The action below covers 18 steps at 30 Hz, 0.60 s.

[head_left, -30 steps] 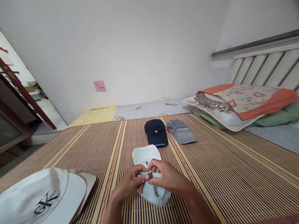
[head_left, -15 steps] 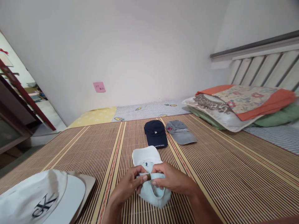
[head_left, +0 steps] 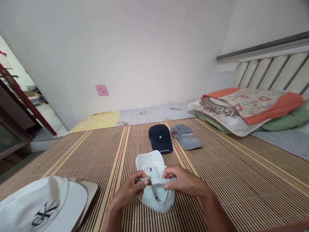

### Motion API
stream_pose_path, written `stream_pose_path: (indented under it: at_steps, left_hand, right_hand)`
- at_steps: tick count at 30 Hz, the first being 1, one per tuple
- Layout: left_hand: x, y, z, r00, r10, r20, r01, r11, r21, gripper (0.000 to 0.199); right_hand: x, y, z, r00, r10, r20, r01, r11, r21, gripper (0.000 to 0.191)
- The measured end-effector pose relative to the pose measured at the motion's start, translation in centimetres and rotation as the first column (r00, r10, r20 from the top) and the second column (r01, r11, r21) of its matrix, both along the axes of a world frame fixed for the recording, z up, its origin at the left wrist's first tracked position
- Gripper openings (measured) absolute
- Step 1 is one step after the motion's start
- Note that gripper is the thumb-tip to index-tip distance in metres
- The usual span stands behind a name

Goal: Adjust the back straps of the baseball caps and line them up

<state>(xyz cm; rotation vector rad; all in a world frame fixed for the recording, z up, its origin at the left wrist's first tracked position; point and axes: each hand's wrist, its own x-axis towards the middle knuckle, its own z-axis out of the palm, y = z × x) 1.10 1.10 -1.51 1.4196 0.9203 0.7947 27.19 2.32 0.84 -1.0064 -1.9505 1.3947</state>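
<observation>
A pale blue baseball cap lies on the striped mat with its white brim pointing away from me and its back opening toward me. A small dark logo shows on its front. My left hand pinches the back strap beside a brownish buckle. On the other side, my right hand grips the cap's adjuster strap between thumb and fingers. The strap stretches across the opening between both hands. Just beyond the brim sit a navy cap and a grey cap, side by side.
White caps, one with black letters, lie near at the left. The striped mat covers the bed. Stacked pillows with an orange floral cover rest at the right. A pink note is on the wall behind.
My right hand has slid right along the strap, away from the buckle, so more strap shows between my hands. My left hand has shifted slightly left and still pinches the buckle side.
</observation>
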Motion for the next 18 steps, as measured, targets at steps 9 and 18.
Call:
stream_pose_path:
  at_steps: [9,18]
  left_hand:
    - [-3.0,-0.6,2.1,0.974,0.089,-0.208,-0.078,0.995,0.060,0.042]
    - [-3.4,-0.3,0.4,0.987,-0.003,-0.159,-0.012,0.995,-0.096,0.038]
  right_hand:
    - [0.8,0.4,-0.3,1.000,-0.018,0.002,0.018,1.000,-0.003,0.012]
    - [0.1,0.5,-1.1,1.000,-0.016,-0.024,0.014,0.997,-0.070,0.017]
